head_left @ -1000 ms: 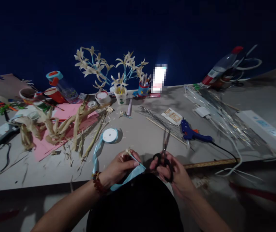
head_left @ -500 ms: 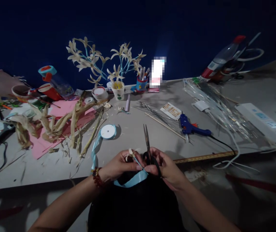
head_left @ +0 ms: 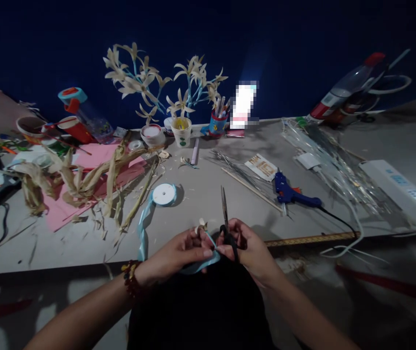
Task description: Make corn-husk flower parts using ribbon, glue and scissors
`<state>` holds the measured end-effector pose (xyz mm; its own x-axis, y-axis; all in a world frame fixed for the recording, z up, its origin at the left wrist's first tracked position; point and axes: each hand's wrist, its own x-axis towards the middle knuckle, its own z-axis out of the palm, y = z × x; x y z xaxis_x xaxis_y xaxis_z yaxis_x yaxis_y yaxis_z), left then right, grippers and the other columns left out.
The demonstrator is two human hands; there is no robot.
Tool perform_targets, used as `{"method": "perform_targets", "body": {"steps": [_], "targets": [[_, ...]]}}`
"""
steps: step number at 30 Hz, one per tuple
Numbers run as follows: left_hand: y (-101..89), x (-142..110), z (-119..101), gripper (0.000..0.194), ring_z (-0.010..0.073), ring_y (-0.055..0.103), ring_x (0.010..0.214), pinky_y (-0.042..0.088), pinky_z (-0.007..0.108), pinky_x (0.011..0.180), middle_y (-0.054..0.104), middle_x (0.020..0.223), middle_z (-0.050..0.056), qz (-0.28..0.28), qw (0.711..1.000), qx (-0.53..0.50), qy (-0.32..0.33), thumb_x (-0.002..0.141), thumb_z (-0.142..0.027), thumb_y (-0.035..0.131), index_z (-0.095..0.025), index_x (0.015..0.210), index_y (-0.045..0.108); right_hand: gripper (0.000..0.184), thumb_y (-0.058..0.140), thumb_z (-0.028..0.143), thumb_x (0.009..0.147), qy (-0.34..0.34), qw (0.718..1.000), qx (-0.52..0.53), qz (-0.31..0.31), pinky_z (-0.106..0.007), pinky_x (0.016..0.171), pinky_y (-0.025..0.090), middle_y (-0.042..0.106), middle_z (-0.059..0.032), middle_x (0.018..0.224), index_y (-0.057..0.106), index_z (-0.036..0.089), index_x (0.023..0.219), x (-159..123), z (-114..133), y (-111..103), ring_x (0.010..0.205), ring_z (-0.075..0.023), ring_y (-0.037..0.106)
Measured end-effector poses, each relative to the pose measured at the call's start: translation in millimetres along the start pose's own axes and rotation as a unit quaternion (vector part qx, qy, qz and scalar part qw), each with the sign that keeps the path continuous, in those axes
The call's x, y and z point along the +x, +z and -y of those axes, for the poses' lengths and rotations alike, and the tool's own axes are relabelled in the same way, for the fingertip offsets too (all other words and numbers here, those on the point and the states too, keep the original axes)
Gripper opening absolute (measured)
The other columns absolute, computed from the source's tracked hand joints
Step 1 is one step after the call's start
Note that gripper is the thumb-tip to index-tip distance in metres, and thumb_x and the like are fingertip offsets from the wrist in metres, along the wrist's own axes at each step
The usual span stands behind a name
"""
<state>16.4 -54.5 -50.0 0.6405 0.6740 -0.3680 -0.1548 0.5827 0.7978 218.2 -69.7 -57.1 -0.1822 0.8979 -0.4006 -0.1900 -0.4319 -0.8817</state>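
Over my lap at the table's front edge, my left hand [head_left: 178, 252] is closed around a small pale husk flower [head_left: 202, 225] with a thin blue stem [head_left: 210, 239]. Light-blue ribbon [head_left: 198, 266] passes just under its fingers. My right hand [head_left: 249, 248] pinches the lower end of the stem where it meets the ribbon. Black-handled scissors [head_left: 225, 208] hang on that same hand, blades pointing up and away, nearly together. From the ribbon spool [head_left: 164, 195], lying on the table, a twisted length runs down to the front edge. My fingers partly hide the stem and ribbon.
Dried husks [head_left: 80, 182] lie over pink paper [head_left: 52, 214] on the left. Finished husk flowers stand in a paper cup [head_left: 181, 133] at the back. To the right are a blue glue gun [head_left: 291, 190], wires [head_left: 244, 170], plastic-wrapped sticks [head_left: 339, 165] and a power strip [head_left: 392, 184].
The ribbon loop under my hands has drawn up and shows less. My left fingers have shifted along the flower stem. The scissor blades look closer together, and the view has shifted slightly.
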Motion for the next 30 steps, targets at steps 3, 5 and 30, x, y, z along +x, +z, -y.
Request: {"method": "perform_targets", "body": {"steps": [3, 5, 30], "targets": [[0.6, 0, 3, 0.03, 0.007, 0.044, 0.052, 0.033, 0.021, 0.052, 0.053, 0.066, -0.005, -0.019, 0.998, 0.039, -0.05, 0.076, -0.039, 0.081, -0.017, 0.075, 0.061, 0.05, 0.091, 0.032, 0.056, 0.003, 0.999, -0.037, -0.014, -0.023, 0.061, 0.044, 0.065, 0.0052, 0.075, 0.05, 0.024, 0.083, 2, 4, 1, 0.062, -0.0114, 0.054], [2.4, 0, 5, 0.034, 0.0048, 0.036, 0.048, 0.025, 0.02, 0.049, 0.048, 0.061, -0.007, -0.046, 0.996, 0.033, -0.065, 0.075, -0.04, 0.081, -0.017, 0.071, 0.057, 0.049, 0.091, 0.034, 0.056, 0.002, 0.998, -0.06, -0.023, -0.024, 0.062, 0.044, 0.064, 0.0055, 0.075, 0.051, 0.024, 0.082, 2, 5, 1, 0.062, -0.0114, 0.054], [3.4, -2, 26, 0.036, 0.0024, 0.02, 0.042, 0.01, 0.023, 0.045, 0.038, 0.048, -0.011, -0.166, 0.976, -0.07, -0.12, 0.07, -0.043, 0.081, -0.016, 0.072, 0.057, 0.033, 0.07, 0.033, 0.074, 0.181, 0.957, -0.2, 0.105, -0.022, 0.053, 0.027, 0.038, 0.0083, 0.06, 0.039, 0.023, 0.068, -64, -28, -47, 0.055, -0.0098, 0.033]]}}
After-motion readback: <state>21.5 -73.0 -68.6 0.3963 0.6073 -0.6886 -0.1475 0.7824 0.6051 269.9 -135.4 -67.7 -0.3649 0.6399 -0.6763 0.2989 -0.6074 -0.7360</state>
